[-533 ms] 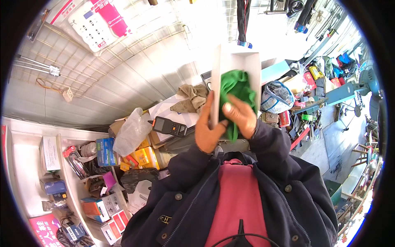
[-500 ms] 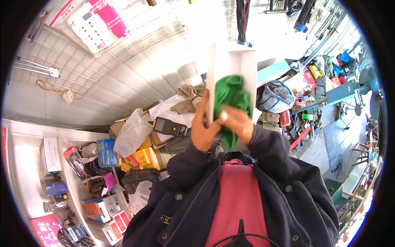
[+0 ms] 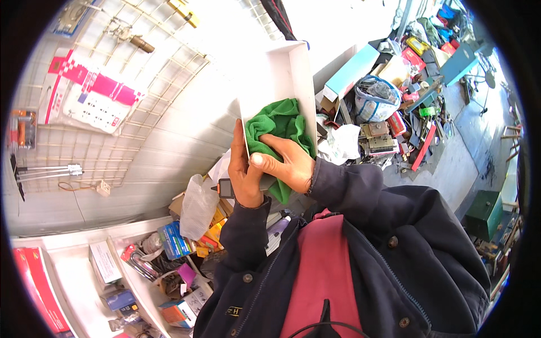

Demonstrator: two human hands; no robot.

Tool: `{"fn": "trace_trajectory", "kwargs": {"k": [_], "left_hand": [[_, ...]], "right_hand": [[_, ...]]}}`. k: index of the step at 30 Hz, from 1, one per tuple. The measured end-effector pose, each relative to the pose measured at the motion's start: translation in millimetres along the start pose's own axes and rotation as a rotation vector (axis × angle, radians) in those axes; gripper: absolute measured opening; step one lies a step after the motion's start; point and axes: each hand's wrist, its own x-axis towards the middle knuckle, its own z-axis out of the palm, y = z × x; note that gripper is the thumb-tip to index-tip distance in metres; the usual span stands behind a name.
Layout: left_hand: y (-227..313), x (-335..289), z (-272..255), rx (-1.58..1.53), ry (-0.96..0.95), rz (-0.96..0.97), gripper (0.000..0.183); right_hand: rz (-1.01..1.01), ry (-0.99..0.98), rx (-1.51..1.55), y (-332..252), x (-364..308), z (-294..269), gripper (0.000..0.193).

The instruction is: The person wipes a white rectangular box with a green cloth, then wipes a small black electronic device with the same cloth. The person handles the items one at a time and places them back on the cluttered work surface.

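A long white open box [image 3: 288,69] is held up in front of me, tilted, its inside facing me. My left hand [image 3: 244,174] grips its left wall near the lower end, fingers along the outside. Inside the lower half lies a crumpled green cloth [image 3: 282,121], one corner hanging out below. My right hand [image 3: 290,162] presses on that cloth, its fingers partly sunk in the folds and the thumb pointing toward my left hand. The box's bottom end is hidden behind my hands and the cloth.
A wire rack [image 3: 169,73] with a packaged power strip [image 3: 93,101] hangs at the left. White shelf compartments [image 3: 67,281] hold small boxes at the lower left. Rightward lie a light-blue box [image 3: 352,70], a woven bag [image 3: 376,101] and a heap of tools and parts.
The box and both hands have shifted left in view as the whole view turned. My right hand has moved up onto the cloth, which now lies more spread in the box.
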Motion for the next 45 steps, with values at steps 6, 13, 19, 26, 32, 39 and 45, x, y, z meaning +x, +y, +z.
{"fn": "trace_trajectory", "kwargs": {"k": [6,13,19,26,32,39,45], "left_hand": [[-2.5,-12.7,33.2,-0.110,-0.020,-0.132,0.080],[-29.5,-12.0,25.3,-0.220,0.115,-0.283,0.073],[-31.4,2.8,-8.5,-0.008,0.051,0.050,0.076],[-26.3,-16.2,16.8,-0.240,0.130,-0.187,0.071],[-22.1,-16.0,9.9,-0.207,0.037,-0.175,0.085],[-10.6,-11.0,-1.8,-0.283,0.040,-0.216,0.081],[-17.1,-3.2,-12.2,-0.330,0.151,-0.229,0.080]], "right_hand": [[0.020,0.157,-0.062,-19.7,27.5,-35.7,0.088],[0.255,-0.079,-0.151,-22.8,13.2,-34.1,0.091],[0.091,-0.030,-0.028,-5.8,6.0,-8.8,0.071],[-0.031,0.183,-0.100,-30.6,49.8,-24.0,0.097],[-0.021,0.249,-0.184,-45.8,76.9,-65.6,0.098],[-0.319,0.187,-0.750,-26.3,71.7,-61.3,0.032],[-0.075,-0.085,-0.412,-3.7,33.2,-9.6,0.028]]}}
